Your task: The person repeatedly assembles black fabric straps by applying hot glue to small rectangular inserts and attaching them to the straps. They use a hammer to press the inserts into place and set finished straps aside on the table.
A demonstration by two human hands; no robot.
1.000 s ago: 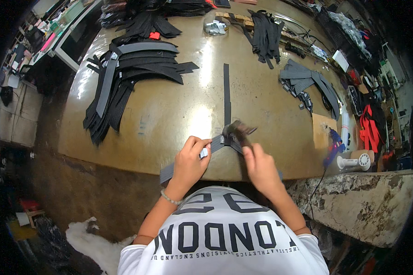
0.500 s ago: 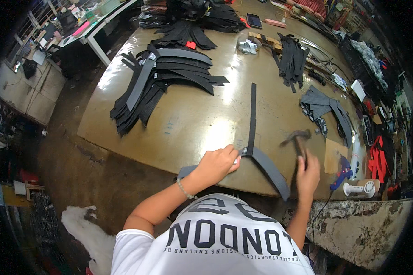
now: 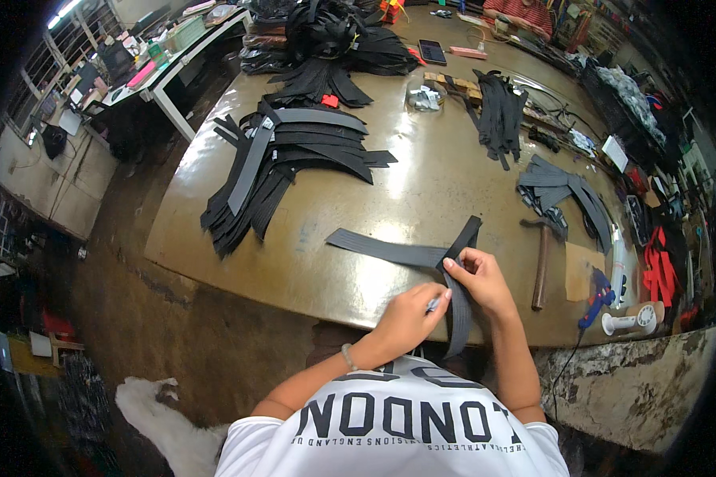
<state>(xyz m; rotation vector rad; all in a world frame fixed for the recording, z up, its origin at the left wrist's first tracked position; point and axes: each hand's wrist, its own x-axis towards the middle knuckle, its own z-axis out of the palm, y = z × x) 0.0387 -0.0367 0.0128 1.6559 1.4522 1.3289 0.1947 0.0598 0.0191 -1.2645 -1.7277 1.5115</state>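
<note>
A: Left end of the counter (image 3: 422,199)?
B: Fanned pile of dark bands (image 3: 326,147), a grey one on top, bent at a corner. Small pale bits show among them. By that bend, I'd judge these further along than the piece in hand. Can't count them.

A: Middle?
B: Piece being worked, near the front edge. A grey band (image 3: 382,248) reaches out leftward; another grey length drops over the edge toward the body; a dark strap (image 3: 468,234) meets them at the bend. Looks partly put together. Whether the join is fast, can't tell: the right thumb covers part of it.

A: The hands?
B: Left hand (image 3: 414,314) just beside the hanging length, grip closed around a small pale piece (image 3: 433,304), mostly hidden by fingers. Right hand (image 3: 485,282), narrow grip, thumb on top, pinching the work at the bend.

A: Right end?
B: Heap of black straps (image 3: 501,119) farther back. Nearer, a hammer (image 3: 542,266), held by neither hand. Past it, a fan of grey bands (image 3: 553,184) with small pale bits alongside. Both heaps read as stock not yet made up; that's inference. Blue glue gun (image 3: 597,298) and white spool (image 3: 632,320) lie beyond, untouched.
</note>
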